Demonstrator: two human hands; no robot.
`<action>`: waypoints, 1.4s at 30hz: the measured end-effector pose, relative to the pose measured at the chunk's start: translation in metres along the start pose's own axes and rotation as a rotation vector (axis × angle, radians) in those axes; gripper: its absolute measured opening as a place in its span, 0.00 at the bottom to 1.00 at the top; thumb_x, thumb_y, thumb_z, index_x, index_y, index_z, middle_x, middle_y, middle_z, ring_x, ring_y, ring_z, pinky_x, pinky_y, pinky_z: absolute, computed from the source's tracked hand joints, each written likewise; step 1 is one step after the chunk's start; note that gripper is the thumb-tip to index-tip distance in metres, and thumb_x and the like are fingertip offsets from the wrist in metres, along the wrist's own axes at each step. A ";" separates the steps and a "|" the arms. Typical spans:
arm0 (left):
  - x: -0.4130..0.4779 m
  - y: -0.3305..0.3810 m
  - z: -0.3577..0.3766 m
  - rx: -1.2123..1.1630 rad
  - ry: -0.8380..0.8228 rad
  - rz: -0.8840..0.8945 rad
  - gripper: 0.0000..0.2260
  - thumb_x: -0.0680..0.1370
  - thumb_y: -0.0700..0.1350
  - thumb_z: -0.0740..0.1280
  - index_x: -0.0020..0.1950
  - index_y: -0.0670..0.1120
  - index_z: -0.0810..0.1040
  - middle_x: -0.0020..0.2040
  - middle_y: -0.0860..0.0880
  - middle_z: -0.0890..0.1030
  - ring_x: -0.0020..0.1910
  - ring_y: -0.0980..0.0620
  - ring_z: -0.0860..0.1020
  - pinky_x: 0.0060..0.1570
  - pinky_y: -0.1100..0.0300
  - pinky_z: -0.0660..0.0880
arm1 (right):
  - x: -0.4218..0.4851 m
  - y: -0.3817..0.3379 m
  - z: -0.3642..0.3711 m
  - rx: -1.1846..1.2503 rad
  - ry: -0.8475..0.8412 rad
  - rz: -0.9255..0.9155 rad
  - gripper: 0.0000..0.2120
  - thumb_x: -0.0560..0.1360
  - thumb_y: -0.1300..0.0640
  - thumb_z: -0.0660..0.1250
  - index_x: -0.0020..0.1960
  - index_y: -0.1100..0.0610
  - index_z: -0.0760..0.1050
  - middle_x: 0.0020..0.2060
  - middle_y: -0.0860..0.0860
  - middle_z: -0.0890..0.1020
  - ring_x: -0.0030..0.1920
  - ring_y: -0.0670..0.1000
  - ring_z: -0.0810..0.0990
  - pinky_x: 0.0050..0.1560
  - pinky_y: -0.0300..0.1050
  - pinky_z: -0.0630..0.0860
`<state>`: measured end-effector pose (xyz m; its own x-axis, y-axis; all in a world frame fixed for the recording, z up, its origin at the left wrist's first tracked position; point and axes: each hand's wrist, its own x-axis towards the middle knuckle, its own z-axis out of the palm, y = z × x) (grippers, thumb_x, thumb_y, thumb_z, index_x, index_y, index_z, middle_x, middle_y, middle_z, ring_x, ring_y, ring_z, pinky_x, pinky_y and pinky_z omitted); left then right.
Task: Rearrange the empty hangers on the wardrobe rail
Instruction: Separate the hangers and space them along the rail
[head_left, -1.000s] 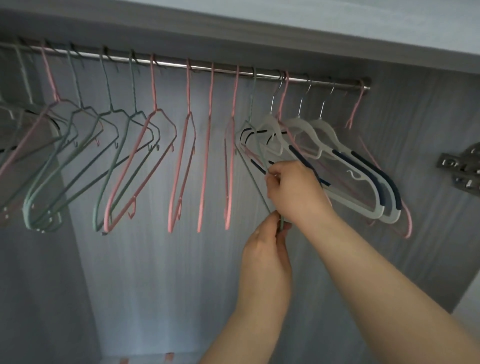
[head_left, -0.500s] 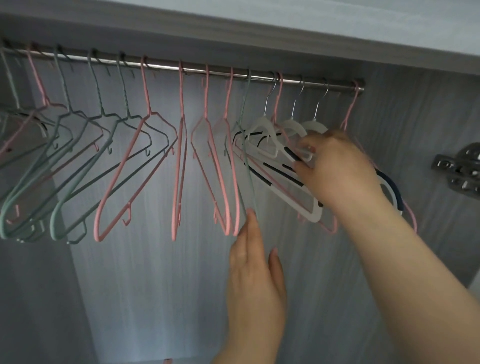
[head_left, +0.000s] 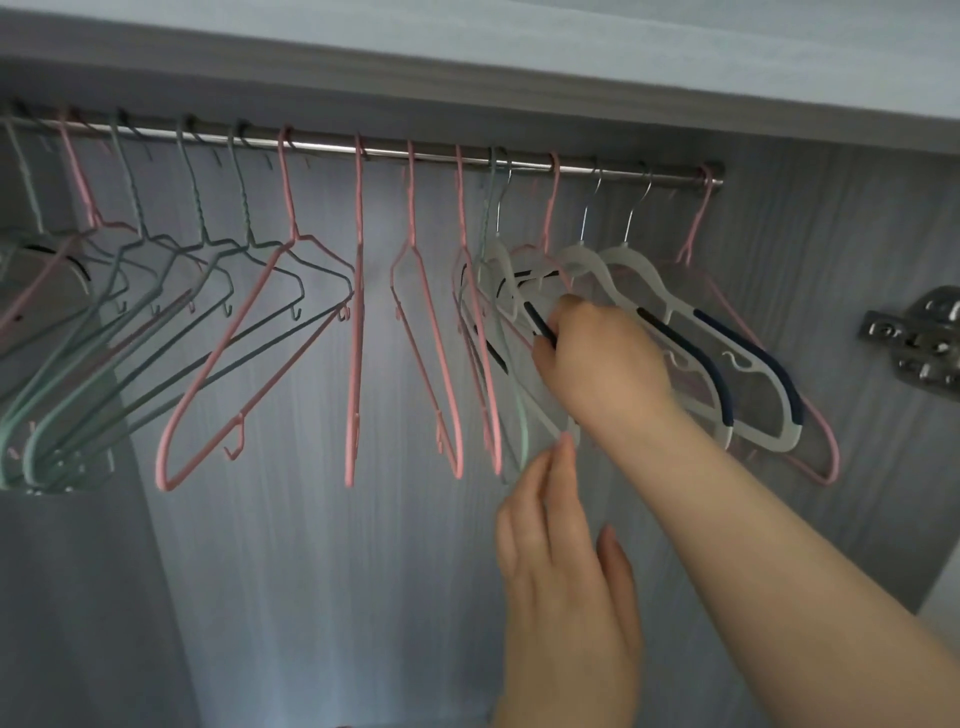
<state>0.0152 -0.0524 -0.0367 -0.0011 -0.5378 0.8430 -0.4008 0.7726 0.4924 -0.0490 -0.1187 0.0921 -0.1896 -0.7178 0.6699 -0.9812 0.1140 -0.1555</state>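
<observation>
— Up by the rail (head_left: 322, 147), the right hand (head_left: 602, 358) has its fingers curled round a white hanger (head_left: 505, 270), pinching its navy strip (head_left: 535, 320).
— The left hand (head_left: 566, 571) is below, fingers straight, tips at that hanger's lower end. Possibly touching; it's blurred. Pink wire hangers (head_left: 358, 312) hang mid-rail, green wire hangers (head_left: 198, 213) crowd left.
</observation>
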 end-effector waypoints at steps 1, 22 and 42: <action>0.004 -0.003 -0.002 0.002 0.000 0.007 0.25 0.74 0.46 0.55 0.71 0.52 0.54 0.66 0.54 0.62 0.64 0.58 0.62 0.65 0.70 0.55 | 0.000 -0.002 0.000 0.015 -0.005 -0.001 0.07 0.76 0.60 0.58 0.49 0.62 0.73 0.44 0.58 0.80 0.39 0.56 0.73 0.36 0.42 0.62; 0.016 -0.001 0.010 -0.137 -0.176 -0.209 0.30 0.77 0.53 0.52 0.68 0.52 0.33 0.72 0.60 0.42 0.71 0.65 0.42 0.64 0.79 0.38 | 0.001 0.036 -0.011 0.090 -0.062 0.080 0.17 0.76 0.52 0.60 0.58 0.62 0.73 0.53 0.60 0.80 0.53 0.60 0.78 0.48 0.46 0.74; 0.049 0.006 0.001 -0.176 0.075 -0.103 0.25 0.78 0.36 0.58 0.72 0.52 0.56 0.72 0.54 0.61 0.69 0.69 0.54 0.65 0.79 0.48 | -0.007 0.052 -0.022 0.194 0.206 0.008 0.12 0.76 0.59 0.59 0.54 0.61 0.78 0.51 0.61 0.79 0.53 0.61 0.77 0.50 0.46 0.72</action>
<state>0.0116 -0.0741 0.0071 0.1022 -0.5959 0.7965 -0.2287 0.7652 0.6018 -0.0998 -0.0927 0.0949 -0.2203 -0.5602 0.7986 -0.9583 -0.0283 -0.2842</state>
